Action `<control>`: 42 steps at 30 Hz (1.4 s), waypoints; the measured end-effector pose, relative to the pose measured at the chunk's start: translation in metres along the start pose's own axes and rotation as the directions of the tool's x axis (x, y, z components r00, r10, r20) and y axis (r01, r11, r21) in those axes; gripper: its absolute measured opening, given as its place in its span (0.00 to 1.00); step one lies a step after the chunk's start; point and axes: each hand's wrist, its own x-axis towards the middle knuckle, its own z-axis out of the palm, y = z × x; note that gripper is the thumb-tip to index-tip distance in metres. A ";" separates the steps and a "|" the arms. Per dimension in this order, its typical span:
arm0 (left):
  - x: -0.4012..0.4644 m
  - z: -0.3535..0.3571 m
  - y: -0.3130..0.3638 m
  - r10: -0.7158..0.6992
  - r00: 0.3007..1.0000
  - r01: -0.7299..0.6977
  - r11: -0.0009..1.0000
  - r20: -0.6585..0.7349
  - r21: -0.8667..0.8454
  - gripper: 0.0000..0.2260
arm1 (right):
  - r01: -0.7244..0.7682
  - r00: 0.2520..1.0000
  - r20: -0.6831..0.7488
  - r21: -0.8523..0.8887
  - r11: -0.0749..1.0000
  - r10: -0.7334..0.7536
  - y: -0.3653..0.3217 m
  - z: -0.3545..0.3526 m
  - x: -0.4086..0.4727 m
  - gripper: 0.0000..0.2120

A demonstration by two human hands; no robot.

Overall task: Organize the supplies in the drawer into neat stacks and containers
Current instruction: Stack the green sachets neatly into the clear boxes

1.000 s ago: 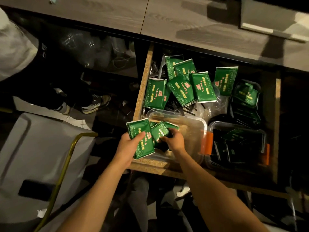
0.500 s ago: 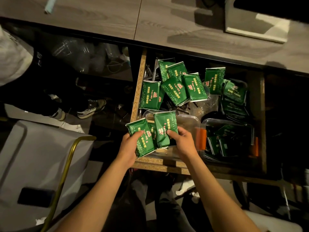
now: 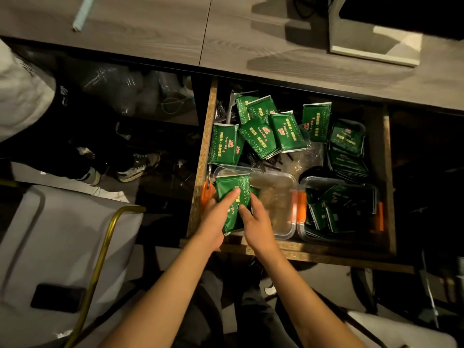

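Far left of my fingers I see a grey chair with a brass-coloured rail and a dark phone lying on it. My left hand holds a small stack of green packets at its left edge, thumb laid across the top face, its fingers curled round the stack's far side. My right hand is at the same stack from the right, thumb on the top packet, its other fingers hidden behind the stack (so I cannot tell how they lie). The stack sits in the left end of a clear container at the front left of the open drawer. Beyond my fingers, loose green packets lie jumbled at the drawer's back. To the right of my fingers, a second clear container holds more packets, dim in shadow. Above the drawer runs the wood-grain surface.
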 end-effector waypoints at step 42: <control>0.032 -0.031 0.029 0.081 0.991 -0.071 0.993 -0.106 0.099 0.08 | -0.072 0.976 -0.149 0.459 0.885 0.157 -0.026 -0.040 0.029 0.05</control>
